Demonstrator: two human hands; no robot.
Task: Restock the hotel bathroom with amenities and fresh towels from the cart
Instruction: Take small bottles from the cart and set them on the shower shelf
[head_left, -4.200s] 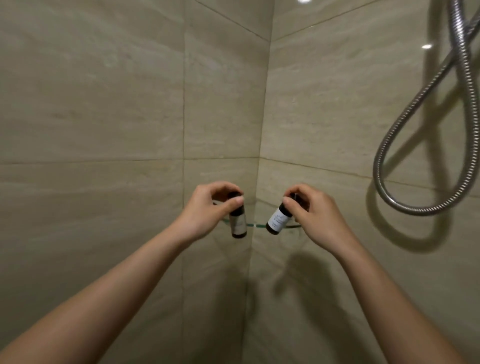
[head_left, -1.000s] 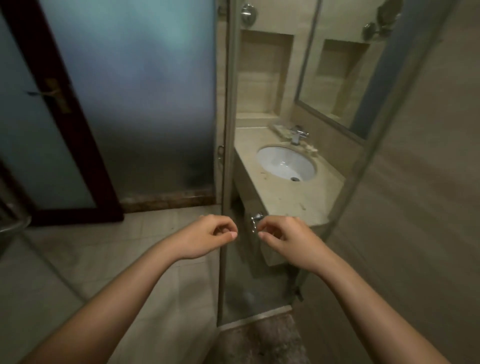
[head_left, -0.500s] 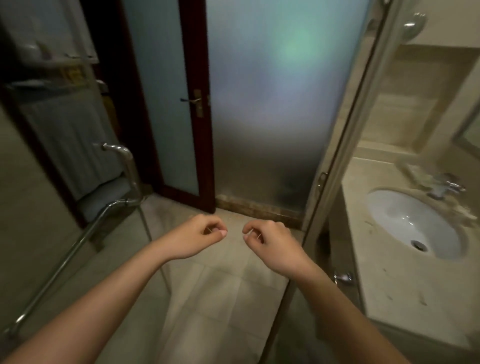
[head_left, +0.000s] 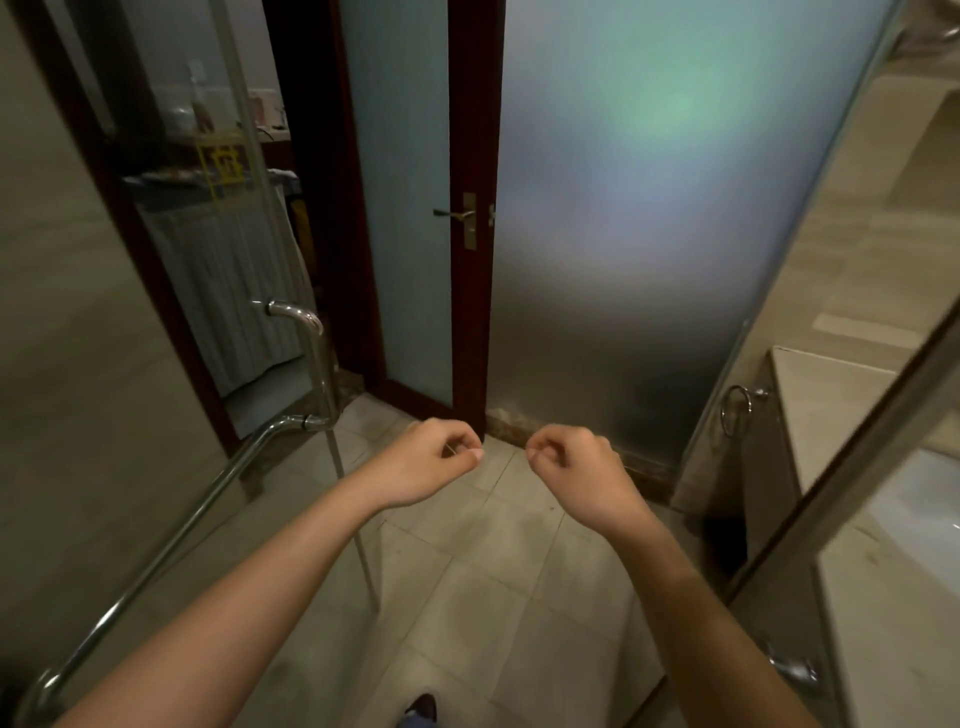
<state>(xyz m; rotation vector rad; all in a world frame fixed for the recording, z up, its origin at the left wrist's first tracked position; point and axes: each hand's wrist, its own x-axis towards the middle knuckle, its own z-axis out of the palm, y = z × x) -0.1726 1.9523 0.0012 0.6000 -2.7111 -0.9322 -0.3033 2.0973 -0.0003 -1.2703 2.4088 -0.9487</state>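
The cart (head_left: 228, 249) with its grey skirt and a yellow sign is showing beyond the open doorway at upper left, seen partly through the glass shower door (head_left: 156, 364); the items on its top are too blurred to name. Both hands are hanging empty in front of the body over the tiled floor (head_left: 493, 597). The left hand (head_left: 431, 462) is curling loosely, thumb touching the forefinger, clamped on nothing. The right hand (head_left: 571, 467) is doing the same, fingers folded in, holding nothing. The two hands are staying near each other but apart, as they were half a second ago.

Four seconds ago each hand was gripping a small dark bottle at a glass corner shelf in the shower; those bottles are no longer in the hands. Since then the view has been swinging left: the sink that was filling the right side has slipped almost out of sight, leaving only the counter (head_left: 831, 405) edge and a chrome ring (head_left: 735, 410) on its side. The wood-framed frosted door (head_left: 415, 208) with its brass lever (head_left: 457, 214) is now standing closer to centre, and the chrome shower-door handle (head_left: 311, 353) is sitting larger at left.
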